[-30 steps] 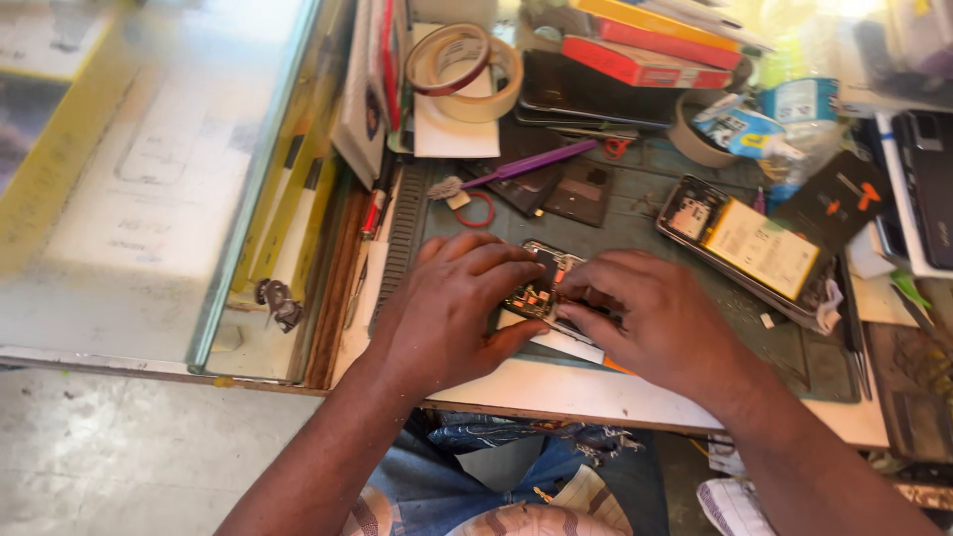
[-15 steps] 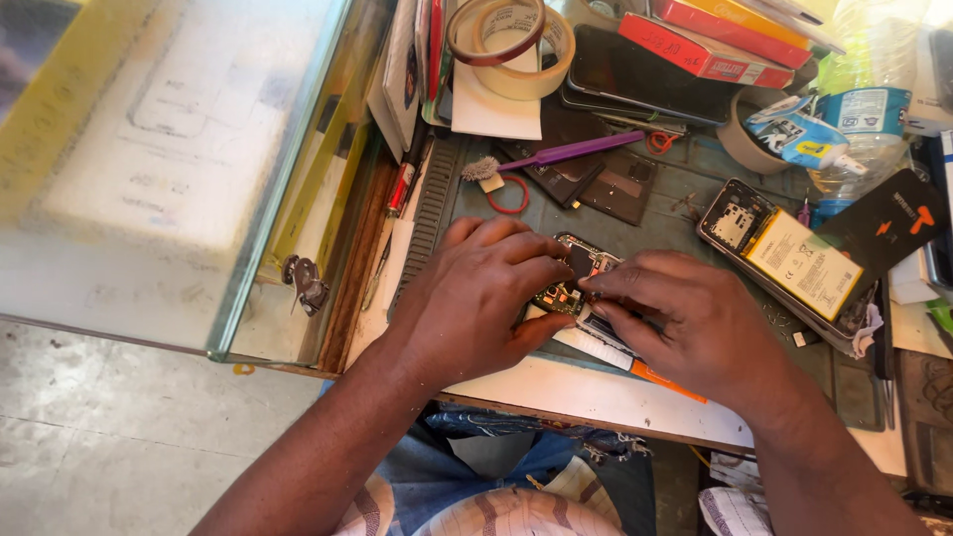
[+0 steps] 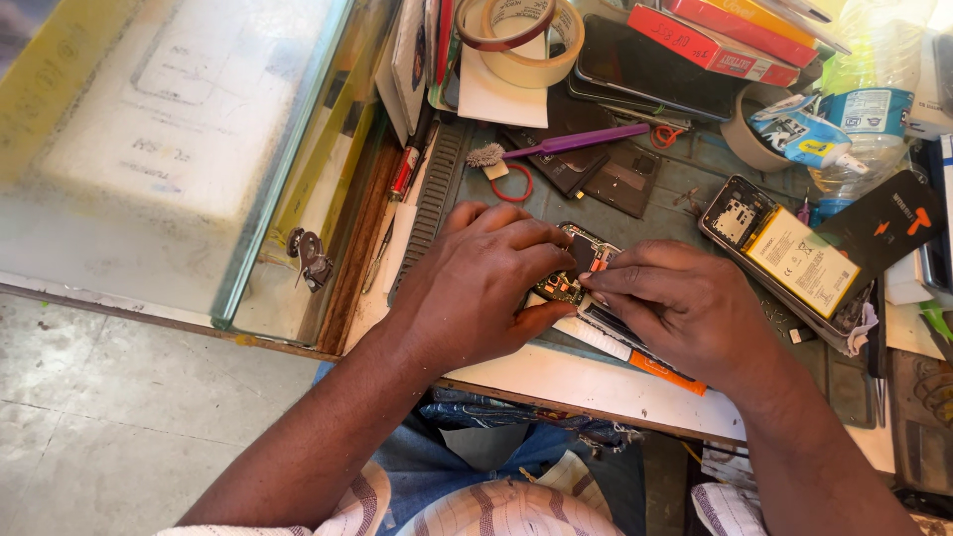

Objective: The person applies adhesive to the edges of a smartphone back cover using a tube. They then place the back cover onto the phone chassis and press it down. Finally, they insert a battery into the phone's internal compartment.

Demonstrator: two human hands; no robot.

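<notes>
An opened phone (image 3: 586, 260) with its circuit board showing lies on a dark green work mat (image 3: 685, 213). My left hand (image 3: 481, 288) grips the phone's left side, thumb under its near edge. From the right, my right hand (image 3: 680, 308) has its fingertips pinched on the board; any small part or tool between them is hidden. Both hands cover most of the phone.
A second opened phone with a yellow-white battery (image 3: 794, 258) lies to the right. A purple brush (image 3: 566, 144), dark phone covers (image 3: 615, 179), tape rolls (image 3: 521, 35), red boxes (image 3: 725, 40) and a plastic bottle (image 3: 864, 109) crowd the back. A glass case (image 3: 179, 149) stands at left.
The view has shifted, so the desk sits a little lower and to the right in the frame. Both hands stay on the opened phone, with fingers shifting slightly.
</notes>
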